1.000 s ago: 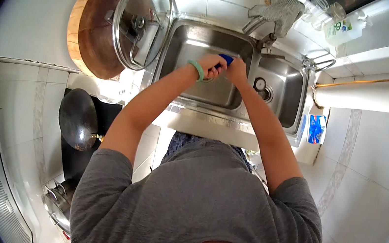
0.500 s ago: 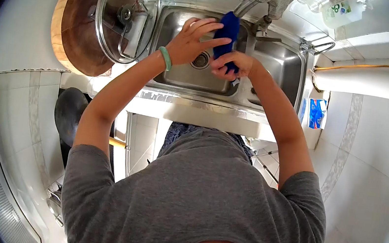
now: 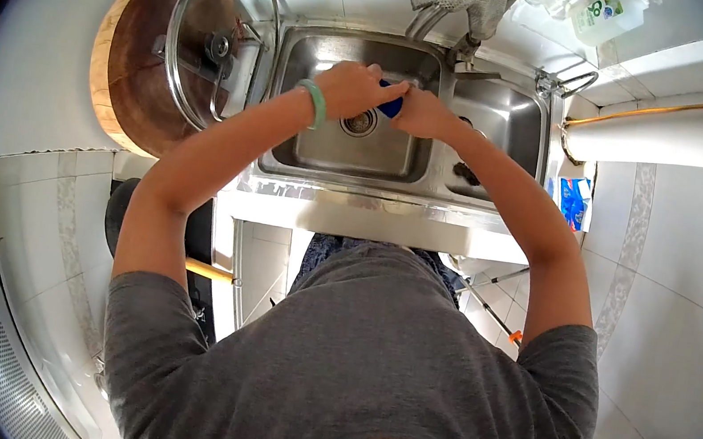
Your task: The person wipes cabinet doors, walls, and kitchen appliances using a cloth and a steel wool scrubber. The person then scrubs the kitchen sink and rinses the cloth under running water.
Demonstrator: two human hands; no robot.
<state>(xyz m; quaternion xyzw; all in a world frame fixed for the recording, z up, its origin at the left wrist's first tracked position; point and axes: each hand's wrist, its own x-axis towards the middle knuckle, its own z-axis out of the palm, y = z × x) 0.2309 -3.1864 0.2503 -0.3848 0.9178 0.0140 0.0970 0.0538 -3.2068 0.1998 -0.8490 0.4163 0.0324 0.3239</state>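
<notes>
Over the left basin of the steel sink [image 3: 288, 157], my two hands are close together, both closed on a blue cloth [image 3: 391, 106]. Only a small bunched part of it shows between them. My left hand [image 3: 350, 90], with a green bangle [image 3: 317, 107] at the wrist, grips its left side. On the other side, the fingers of my right hand [image 3: 425, 114] are wrapped round it. Just behind my hands stands the faucet [image 3: 429, 22], with a grey knitted glove [image 3: 470, 1] draped over it.
A glass lid [image 3: 175, 42] leans against a round wooden chopping board [image 3: 135, 68] on the left. The right basin [image 3: 520, 135] holds something dark. A detergent bottle [image 3: 609, 18] stands at the back right, and a blue packet [image 3: 573, 203] lies beside the sink.
The blue cloth was stretched long under the faucet with my left fingers spread. Now it is lower and bunched, and both hands have closed round it.
</notes>
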